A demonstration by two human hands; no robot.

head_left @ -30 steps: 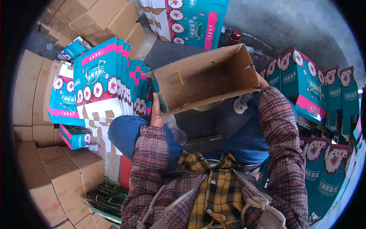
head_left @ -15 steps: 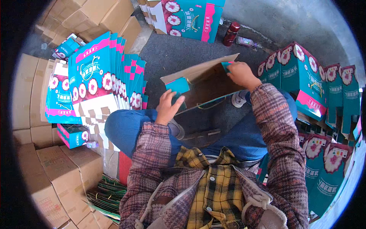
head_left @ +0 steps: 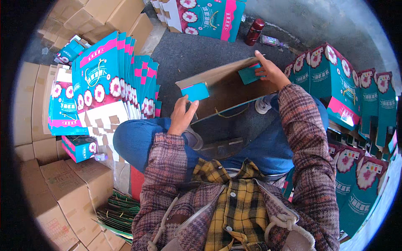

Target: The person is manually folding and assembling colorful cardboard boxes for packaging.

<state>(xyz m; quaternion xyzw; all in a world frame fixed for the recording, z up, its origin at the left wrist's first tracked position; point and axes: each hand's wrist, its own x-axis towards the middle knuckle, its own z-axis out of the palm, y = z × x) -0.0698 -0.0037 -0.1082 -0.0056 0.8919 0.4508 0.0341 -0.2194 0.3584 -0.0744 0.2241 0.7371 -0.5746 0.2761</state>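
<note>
Between my knees is an open cardboard box (head_left: 224, 97), its brown inside facing up and a string handle on its near panel. Small teal flaps bend inward at its ends: the left flap (head_left: 195, 91) and the right flap (head_left: 249, 74). My left hand (head_left: 181, 117) is closed around the left end, thumb and fingertips just below the left flap. At the far right corner, my right hand (head_left: 272, 72) grips the box, one finger stretched along the upper edge and the others against the right flap.
Flat teal-and-pink cartons (head_left: 98, 79) stack at left, beside brown boxes (head_left: 67, 184). Set-up printed boxes (head_left: 335, 85) stand along the right. A dark red flask (head_left: 254, 32) and a small bottle (head_left: 270, 41) are by the wall. Folded green bags (head_left: 119, 213) lie lower left.
My right hand has shifted up to the box's far corner, one finger now extended, and more of the right flap shows inside. My left hand has moved slightly lower on the left end.
</note>
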